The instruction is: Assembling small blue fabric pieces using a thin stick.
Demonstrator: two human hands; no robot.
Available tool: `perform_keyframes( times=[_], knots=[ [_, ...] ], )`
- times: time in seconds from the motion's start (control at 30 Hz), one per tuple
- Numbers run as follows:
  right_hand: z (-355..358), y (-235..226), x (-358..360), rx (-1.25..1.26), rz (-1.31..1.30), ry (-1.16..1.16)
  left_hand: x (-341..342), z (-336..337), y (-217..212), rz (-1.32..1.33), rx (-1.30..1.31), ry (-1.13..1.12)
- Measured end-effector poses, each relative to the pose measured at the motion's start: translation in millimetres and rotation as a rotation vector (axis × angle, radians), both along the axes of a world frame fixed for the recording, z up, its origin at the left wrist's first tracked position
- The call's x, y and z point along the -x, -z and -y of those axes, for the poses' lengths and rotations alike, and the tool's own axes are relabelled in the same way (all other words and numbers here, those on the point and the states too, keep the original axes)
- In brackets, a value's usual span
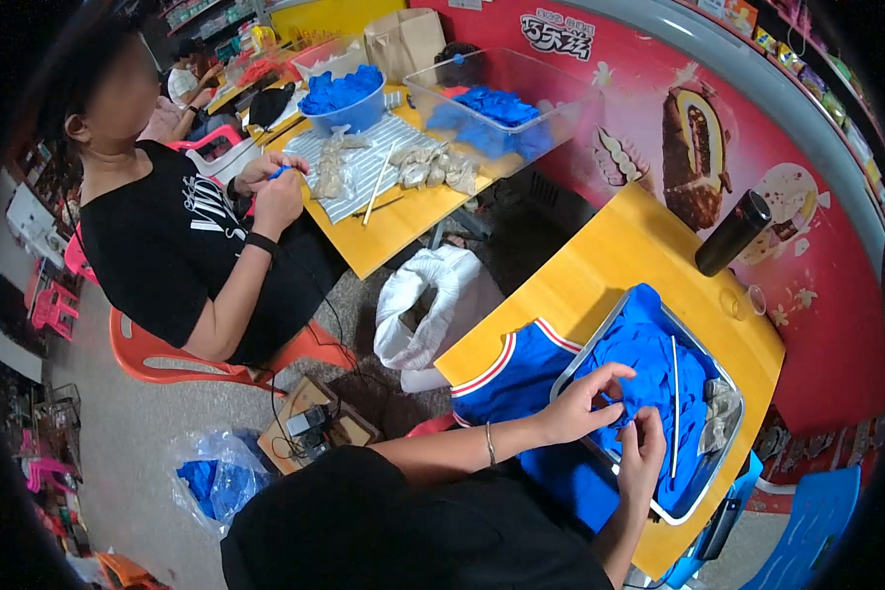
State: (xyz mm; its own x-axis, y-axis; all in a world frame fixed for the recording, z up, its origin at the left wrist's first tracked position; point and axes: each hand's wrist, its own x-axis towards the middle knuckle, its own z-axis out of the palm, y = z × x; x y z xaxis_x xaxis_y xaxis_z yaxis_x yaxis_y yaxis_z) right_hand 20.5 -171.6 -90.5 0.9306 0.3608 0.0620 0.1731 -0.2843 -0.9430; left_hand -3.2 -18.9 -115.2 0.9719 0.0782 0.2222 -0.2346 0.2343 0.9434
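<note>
My left hand, with a bracelet on its wrist, pinches a small piece of thin blue material over a white-rimmed tray. Close beside it, my right hand has its fingertips closed on the lower edge of the same piece. A heap of crumpled blue material fills most of the tray. Across the heap lies a thin white stick. Small clear bags with greyish contents sit at the tray's right side. Whether something smaller is between my fingertips is hidden.
A blue jersey with red-and-white trim lies left of the tray. A black bottle stands behind it on the yellow table. A white sack is on the floor. Another person works at the far table.
</note>
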Motion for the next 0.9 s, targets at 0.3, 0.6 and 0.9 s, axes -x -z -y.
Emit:
perform_keyframes(
  times=[0.3, 0.6, 0.9],
  knots=[
    [2, 1, 0, 0.055, 0.069, -0.006, 0, 2, -13, 0.272, -0.440, -0.303],
    [5, 2, 11, 0.033, 0.151, 0.165, 1, 5, -9, 0.247, -0.582, -0.195],
    [8, -22, 10, 0.062, 0.264, 0.198, 0, 0, -8, -0.021, 0.163, 0.404]
  ],
)
